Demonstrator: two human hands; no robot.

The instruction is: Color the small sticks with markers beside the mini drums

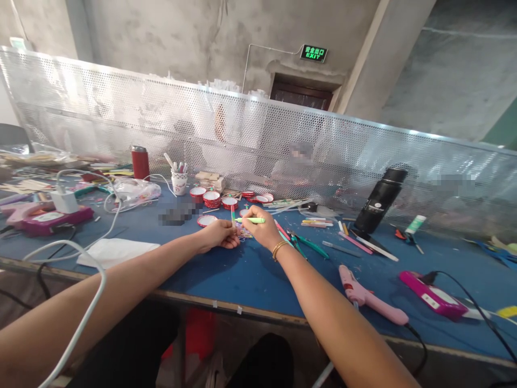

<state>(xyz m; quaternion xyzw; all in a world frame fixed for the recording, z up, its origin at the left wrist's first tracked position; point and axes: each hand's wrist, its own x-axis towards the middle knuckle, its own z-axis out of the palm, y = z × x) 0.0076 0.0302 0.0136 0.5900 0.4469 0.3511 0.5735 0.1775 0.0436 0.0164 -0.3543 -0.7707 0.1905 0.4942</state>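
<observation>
Upright in my left hand (221, 235) is a thin stick (233, 212), red at the top and green lower down, its bottom end hidden by the fingers. My right hand (262, 229) grips a light green marker (254, 220), whose tip points left and meets or nearly meets the stick. Small multicoloured bits (244, 231) lie on the blue table between the hands; I cannot tell what they are. Just beyond stand stacked red-rimmed white discs (211, 198), and a single disc (207, 221) lies beside my left hand.
On the right are pliers (311, 245), a pink glue gun (369, 296), a magenta power strip (432, 295) and a black bottle (382, 199). To the left stand a cup of pens (179, 182) and a red can (140, 163). A white cable (95, 302) crosses near my left arm.
</observation>
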